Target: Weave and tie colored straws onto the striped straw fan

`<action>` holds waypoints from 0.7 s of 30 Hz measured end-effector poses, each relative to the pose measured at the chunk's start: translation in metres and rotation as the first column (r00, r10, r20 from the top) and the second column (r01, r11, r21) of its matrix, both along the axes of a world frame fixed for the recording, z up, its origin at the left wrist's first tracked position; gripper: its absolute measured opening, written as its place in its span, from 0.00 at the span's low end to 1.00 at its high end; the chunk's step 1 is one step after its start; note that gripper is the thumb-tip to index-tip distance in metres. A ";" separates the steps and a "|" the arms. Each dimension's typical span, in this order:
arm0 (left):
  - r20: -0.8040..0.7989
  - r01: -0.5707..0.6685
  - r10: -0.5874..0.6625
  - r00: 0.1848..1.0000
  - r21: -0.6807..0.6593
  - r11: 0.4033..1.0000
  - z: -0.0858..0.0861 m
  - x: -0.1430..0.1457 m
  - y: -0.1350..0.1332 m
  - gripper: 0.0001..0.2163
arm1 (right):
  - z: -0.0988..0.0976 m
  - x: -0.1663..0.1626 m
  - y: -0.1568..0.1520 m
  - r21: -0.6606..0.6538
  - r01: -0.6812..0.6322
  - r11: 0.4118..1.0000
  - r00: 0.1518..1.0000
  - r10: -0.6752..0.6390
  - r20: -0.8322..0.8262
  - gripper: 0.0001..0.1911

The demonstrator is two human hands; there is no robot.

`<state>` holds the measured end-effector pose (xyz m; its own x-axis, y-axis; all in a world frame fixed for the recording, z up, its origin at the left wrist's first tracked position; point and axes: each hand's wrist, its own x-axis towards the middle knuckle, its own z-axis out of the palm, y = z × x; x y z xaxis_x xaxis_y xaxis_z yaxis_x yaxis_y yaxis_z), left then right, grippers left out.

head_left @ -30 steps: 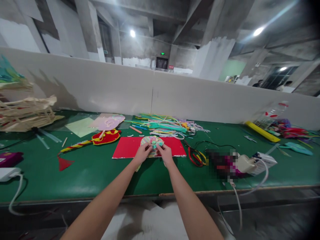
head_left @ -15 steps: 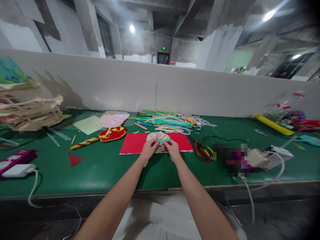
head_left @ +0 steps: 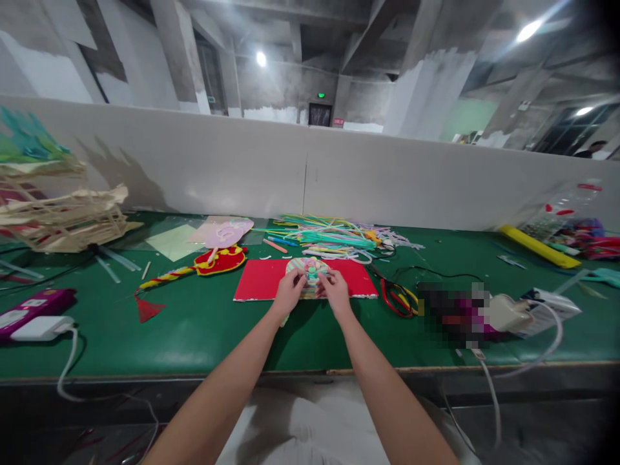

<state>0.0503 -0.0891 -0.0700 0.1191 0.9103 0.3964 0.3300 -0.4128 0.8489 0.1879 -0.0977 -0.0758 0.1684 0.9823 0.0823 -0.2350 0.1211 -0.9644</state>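
Note:
My left hand (head_left: 289, 292) is closed, its thumb and fingers pinching the left side of a pastel striped fan-shaped piece (head_left: 295, 264). A small pink and mint-green flower-like ornament (head_left: 310, 270) sits on the front of that piece. On its right side my right hand (head_left: 338, 292) pinches too, with fingertips at the ornament's edge; whether it grips the ornament or the fan piece is hard to make out. Both hands are over a red board (head_left: 256, 279) lying on the green table. Part of the striped piece is hidden behind my fingers.
Behind the board lies a heap of pastel fuzzy sticks (head_left: 329, 236). A red and yellow fan-shaped craft (head_left: 220, 260) with a tassel is at left, near a purple device (head_left: 36, 313). Red-handled scissors or pliers (head_left: 397, 300) and a white charger (head_left: 506, 311) are at right.
The view has shifted slightly. My right fingers have opened out a little around the ornament, while the left hand keeps its pinch on the striped piece.

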 end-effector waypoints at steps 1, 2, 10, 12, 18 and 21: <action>0.024 -0.019 0.019 1.000 -0.004 1.000 0.001 0.000 0.000 0.08 | 0.001 0.000 -0.002 0.016 0.025 1.000 1.000 -0.025 0.001 0.21; 0.046 -0.037 0.038 0.998 -0.008 0.999 0.001 0.001 -0.001 0.08 | 0.003 -0.001 -0.005 0.040 0.046 0.998 0.999 -0.046 0.015 0.20; -0.052 -0.084 0.092 0.994 0.136 0.987 0.012 0.005 -0.013 0.08 | 0.013 -0.009 -0.014 0.120 -0.075 0.990 0.990 0.059 0.131 0.16; -0.095 -0.091 0.108 0.990 0.171 0.981 0.011 0.006 -0.013 0.08 | 0.016 -0.010 -0.013 0.097 -0.079 0.992 0.994 0.070 0.085 0.16; -0.171 -0.067 0.103 0.980 0.206 0.976 0.006 0.005 -0.011 0.07 | 0.018 -0.007 -0.012 0.019 -0.053 0.998 0.998 0.054 -0.025 0.16; -0.182 -0.069 0.106 0.978 0.199 0.978 0.007 0.006 -0.012 0.07 | 0.016 -0.006 -0.011 0.007 -0.079 0.997 0.996 0.080 -0.051 0.16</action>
